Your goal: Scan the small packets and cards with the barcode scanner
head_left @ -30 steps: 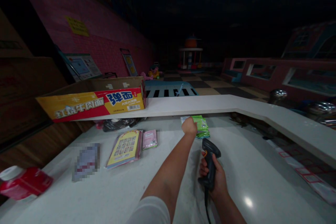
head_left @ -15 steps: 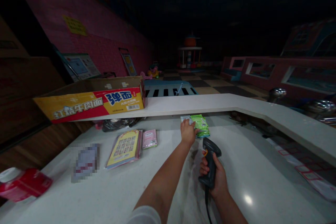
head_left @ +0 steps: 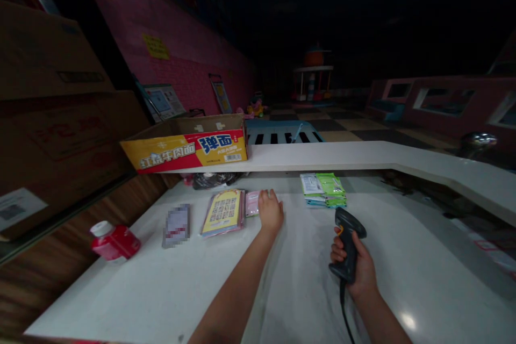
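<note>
My right hand (head_left: pixel 358 269) grips a black barcode scanner (head_left: pixel 347 241) by its handle, held upright over the white counter (head_left: pixel 306 290), its cord trailing down. My left hand (head_left: pixel 270 210) lies on the counter with fingers stretched forward, touching the edge of a small pink packet (head_left: pixel 252 203). A stack of green and white packets (head_left: pixel 323 189) lies further back to the right, apart from both hands. Left of the pink packet lies a yellow card pack (head_left: pixel 223 212).
A raised white ledge (head_left: pixel 363 155) runs along the back and right and bears a yellow and red cardboard box (head_left: pixel 189 143). A red jar (head_left: pixel 114 242) with a white lid and a blurred card (head_left: pixel 177 224) lie at the left. Brown boxes (head_left: pixel 52 118) stand at the far left.
My left hand left the green and white packets and moved left to the pink packet. The view swung left. My right hand still holds the scanner.
</note>
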`<move>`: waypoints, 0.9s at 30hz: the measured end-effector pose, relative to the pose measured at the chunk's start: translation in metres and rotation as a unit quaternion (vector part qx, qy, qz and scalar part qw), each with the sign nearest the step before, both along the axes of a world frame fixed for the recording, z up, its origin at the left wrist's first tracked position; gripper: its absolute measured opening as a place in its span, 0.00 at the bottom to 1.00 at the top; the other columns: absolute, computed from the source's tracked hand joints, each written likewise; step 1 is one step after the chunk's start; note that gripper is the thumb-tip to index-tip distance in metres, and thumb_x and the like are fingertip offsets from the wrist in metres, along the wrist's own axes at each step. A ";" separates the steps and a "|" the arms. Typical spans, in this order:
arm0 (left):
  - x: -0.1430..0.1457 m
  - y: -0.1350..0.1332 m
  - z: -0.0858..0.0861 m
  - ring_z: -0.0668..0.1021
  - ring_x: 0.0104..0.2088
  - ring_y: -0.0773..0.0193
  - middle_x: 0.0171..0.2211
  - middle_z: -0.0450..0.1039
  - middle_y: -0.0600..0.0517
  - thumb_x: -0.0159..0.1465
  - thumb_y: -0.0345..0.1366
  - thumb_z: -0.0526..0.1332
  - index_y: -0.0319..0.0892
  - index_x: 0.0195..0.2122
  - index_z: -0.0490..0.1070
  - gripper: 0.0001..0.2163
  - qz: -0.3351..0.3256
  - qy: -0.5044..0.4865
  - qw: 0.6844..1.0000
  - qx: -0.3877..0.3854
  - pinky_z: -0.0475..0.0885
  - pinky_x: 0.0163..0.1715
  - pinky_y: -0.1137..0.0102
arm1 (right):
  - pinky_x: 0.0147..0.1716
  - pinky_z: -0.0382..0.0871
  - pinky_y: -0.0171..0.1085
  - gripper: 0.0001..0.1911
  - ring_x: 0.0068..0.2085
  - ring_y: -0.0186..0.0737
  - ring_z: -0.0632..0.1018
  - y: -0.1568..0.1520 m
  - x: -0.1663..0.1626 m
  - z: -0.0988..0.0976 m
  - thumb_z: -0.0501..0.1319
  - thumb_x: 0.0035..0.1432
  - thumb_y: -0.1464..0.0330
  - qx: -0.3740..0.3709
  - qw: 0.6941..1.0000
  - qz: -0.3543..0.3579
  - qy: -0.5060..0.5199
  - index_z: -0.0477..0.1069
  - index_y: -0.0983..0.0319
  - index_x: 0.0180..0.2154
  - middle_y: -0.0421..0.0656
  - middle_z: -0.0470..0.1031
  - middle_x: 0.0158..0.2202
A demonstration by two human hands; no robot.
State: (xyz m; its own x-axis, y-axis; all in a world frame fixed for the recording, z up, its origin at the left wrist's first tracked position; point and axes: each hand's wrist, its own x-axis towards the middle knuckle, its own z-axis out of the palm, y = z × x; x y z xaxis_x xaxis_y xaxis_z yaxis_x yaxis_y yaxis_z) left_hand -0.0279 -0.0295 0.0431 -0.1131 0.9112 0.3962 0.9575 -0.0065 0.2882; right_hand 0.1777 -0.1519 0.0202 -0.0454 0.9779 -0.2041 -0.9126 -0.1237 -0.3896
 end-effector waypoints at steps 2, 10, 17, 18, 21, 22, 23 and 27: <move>-0.022 -0.004 -0.008 0.57 0.65 0.41 0.62 0.59 0.31 0.64 0.37 0.56 0.32 0.62 0.59 0.26 0.056 0.017 0.998 -0.038 0.57 0.60 0.51 | 0.17 0.62 0.27 0.17 0.19 0.27 0.64 -0.001 0.000 -0.001 0.68 0.51 0.62 -0.002 1.000 0.001 0.000 0.70 0.62 0.40 0.34 0.64 0.22; -0.045 -0.015 -0.020 0.63 0.62 0.46 0.59 0.62 0.34 0.67 0.34 0.50 0.35 0.54 0.67 0.17 0.068 0.047 0.993 -0.084 0.61 0.57 0.56 | 0.17 0.63 0.28 0.16 0.20 0.28 0.64 -0.002 0.001 -0.005 0.67 0.53 0.64 0.005 1.000 0.005 0.004 0.70 0.63 0.42 0.35 0.63 0.23; -0.037 -0.021 -0.001 0.71 0.52 0.49 0.49 0.69 0.36 0.63 0.28 0.56 0.37 0.49 0.65 0.13 0.121 0.011 0.987 -0.109 0.65 0.49 0.61 | 0.18 0.63 0.28 0.19 0.20 0.28 0.65 -0.002 0.001 -0.006 0.69 0.50 0.64 0.001 1.000 0.003 0.000 0.70 0.64 0.42 0.35 0.64 0.23; -0.036 -0.022 0.000 0.71 0.52 0.48 0.48 0.69 0.37 0.60 0.29 0.60 0.37 0.49 0.65 0.15 0.123 -0.007 0.987 -0.107 0.65 0.49 0.62 | 0.18 0.63 0.28 0.19 0.20 0.28 0.65 -0.002 0.001 -0.006 0.69 0.50 0.64 0.000 1.000 0.003 0.001 0.70 0.64 0.42 0.35 0.64 0.24; -0.039 -0.028 -0.001 0.72 0.50 0.49 0.49 0.67 0.39 0.49 0.28 0.70 0.38 0.52 0.63 0.29 0.105 -0.096 0.987 -0.079 0.66 0.48 0.63 | 0.17 0.64 0.28 0.18 0.20 0.28 0.65 -0.003 0.001 -0.006 0.69 0.49 0.64 -0.001 1.000 0.004 0.003 0.71 0.64 0.41 0.35 0.64 0.24; -0.041 -0.030 -0.003 0.73 0.49 0.51 0.49 0.68 0.40 0.47 0.27 0.71 0.38 0.52 0.64 0.31 0.093 -0.141 0.983 -0.069 0.66 0.48 0.64 | 0.17 0.64 0.28 0.18 0.20 0.28 0.65 -0.003 0.001 -0.005 0.70 0.49 0.64 -0.001 1.000 0.004 0.001 0.71 0.64 0.41 0.35 0.64 0.23; -0.044 -0.033 -0.006 0.74 0.48 0.52 0.48 0.69 0.42 0.45 0.27 0.71 0.38 0.51 0.65 0.31 0.077 -0.192 0.976 -0.061 0.66 0.47 0.65 | 0.17 0.64 0.28 0.18 0.20 0.28 0.65 -0.003 0.001 -0.005 0.70 0.49 0.64 -0.001 1.000 0.005 -0.003 0.71 0.64 0.41 0.35 0.64 0.23; -0.057 -0.046 -0.024 0.76 0.41 0.58 0.38 0.73 0.48 0.54 0.29 0.65 0.39 0.39 0.69 0.11 0.008 -0.332 0.943 -0.032 0.68 0.43 0.67 | 0.16 0.64 0.27 0.19 0.20 0.28 0.66 -0.007 0.000 -0.005 0.69 0.50 0.63 0.000 0.999 0.014 -0.045 0.72 0.65 0.42 0.36 0.67 0.23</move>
